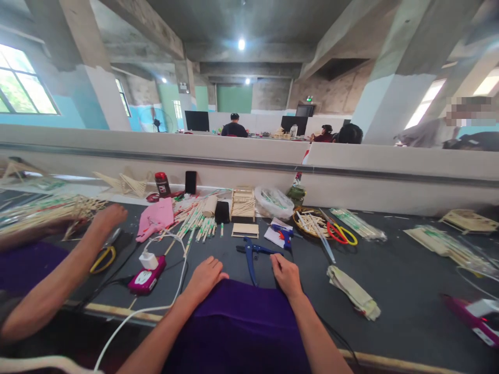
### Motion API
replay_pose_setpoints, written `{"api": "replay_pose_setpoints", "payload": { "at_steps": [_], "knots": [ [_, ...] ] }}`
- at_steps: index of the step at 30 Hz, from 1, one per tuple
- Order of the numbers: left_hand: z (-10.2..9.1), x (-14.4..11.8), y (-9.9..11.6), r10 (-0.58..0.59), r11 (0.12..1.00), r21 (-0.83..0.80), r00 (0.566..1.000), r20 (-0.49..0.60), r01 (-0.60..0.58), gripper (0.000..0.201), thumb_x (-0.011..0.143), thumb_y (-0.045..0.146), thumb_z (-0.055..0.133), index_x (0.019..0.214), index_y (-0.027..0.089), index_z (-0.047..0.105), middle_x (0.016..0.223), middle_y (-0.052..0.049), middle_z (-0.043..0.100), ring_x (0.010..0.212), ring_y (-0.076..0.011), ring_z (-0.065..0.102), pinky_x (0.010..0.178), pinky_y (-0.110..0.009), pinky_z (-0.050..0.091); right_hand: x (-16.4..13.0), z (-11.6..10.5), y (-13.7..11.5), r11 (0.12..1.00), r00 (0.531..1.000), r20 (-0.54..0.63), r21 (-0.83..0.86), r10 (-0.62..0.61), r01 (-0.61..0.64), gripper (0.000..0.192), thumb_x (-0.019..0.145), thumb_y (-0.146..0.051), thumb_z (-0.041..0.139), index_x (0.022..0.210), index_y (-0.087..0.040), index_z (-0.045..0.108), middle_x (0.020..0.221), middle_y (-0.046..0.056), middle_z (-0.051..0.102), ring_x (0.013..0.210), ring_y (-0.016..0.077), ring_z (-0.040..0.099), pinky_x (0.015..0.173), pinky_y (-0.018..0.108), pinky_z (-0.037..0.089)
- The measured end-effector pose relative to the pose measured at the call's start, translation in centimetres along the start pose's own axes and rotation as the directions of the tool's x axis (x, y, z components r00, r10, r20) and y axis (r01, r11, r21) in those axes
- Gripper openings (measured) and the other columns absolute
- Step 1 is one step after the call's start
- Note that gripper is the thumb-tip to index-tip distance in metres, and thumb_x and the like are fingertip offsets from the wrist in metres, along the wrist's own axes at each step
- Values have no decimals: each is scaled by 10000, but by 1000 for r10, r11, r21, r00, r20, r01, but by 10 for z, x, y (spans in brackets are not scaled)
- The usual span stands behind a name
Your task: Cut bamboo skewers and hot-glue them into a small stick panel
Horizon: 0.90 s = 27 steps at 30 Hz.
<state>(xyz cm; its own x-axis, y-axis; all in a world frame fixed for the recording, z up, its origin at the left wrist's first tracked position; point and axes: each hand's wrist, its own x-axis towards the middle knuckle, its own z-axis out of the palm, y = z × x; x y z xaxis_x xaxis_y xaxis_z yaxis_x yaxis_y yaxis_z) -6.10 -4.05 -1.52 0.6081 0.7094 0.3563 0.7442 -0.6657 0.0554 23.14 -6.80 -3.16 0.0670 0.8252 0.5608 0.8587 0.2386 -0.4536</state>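
Observation:
My left hand point(206, 278) rests at the front of the dark table, loosely closed, with nothing visible in it. My right hand point(286, 274), fingers curled in, also lies on the table and shows nothing held. Between and just beyond them lies a blue ratchet cutter point(249, 258); one handle reaches close to my right fingers, and whether they touch is unclear. My purple apron point(249, 317) spreads between my forearms. Behind the cutter are a small bamboo-stick panel point(245, 230) and a stick-built frame point(243, 202). A blue glue gun point(286, 235) lies to the right on white paper.
Scissors point(343, 234) lean on a basket of short sticks point(312, 222). A folded glove point(353, 292) lies right. A magenta power strip point(147, 276) with a white cable stands left. A co-worker's hand point(111, 215) reaches over bundled sticks point(50, 213). A low partition point(249, 153) runs behind.

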Motion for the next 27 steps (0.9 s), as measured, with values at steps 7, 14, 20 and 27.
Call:
{"api": "replay_pose_setpoints", "payload": {
  "at_steps": [7,14,20,27],
  "knots": [
    [2,-5,-2,-76,997,-34,996,-56,74,327,945,421,381,752,197,522,761,-32,581,777,-193,511,696,-312,364,-3,-1,3,1000,1000,-8,8,6,-5,452,968,-430,318,821,-201,679,611,22,656,543,126,613,560,197,384],
    [-7,-7,3,-118,992,-45,992,-41,116,290,963,355,361,778,202,523,786,-35,584,799,-195,517,725,-323,381,-3,-2,2,999,999,-6,35,36,-36,472,956,-461,320,811,-208,692,605,25,660,523,129,604,549,191,407],
    [-5,-2,4,-121,992,-41,992,-47,119,301,963,354,359,770,199,531,781,-37,580,794,-188,509,727,-320,386,-4,-5,2,997,999,-8,73,36,-35,499,952,-488,310,829,-196,695,628,48,674,526,141,606,552,197,425],
    [-8,-2,8,-124,992,-20,992,-20,124,337,972,353,317,777,201,545,784,-43,584,792,-186,512,747,-327,394,-4,-4,3,994,998,-7,89,64,-63,482,948,-492,322,833,-201,689,669,55,692,557,152,630,574,210,434]
  ]
}}
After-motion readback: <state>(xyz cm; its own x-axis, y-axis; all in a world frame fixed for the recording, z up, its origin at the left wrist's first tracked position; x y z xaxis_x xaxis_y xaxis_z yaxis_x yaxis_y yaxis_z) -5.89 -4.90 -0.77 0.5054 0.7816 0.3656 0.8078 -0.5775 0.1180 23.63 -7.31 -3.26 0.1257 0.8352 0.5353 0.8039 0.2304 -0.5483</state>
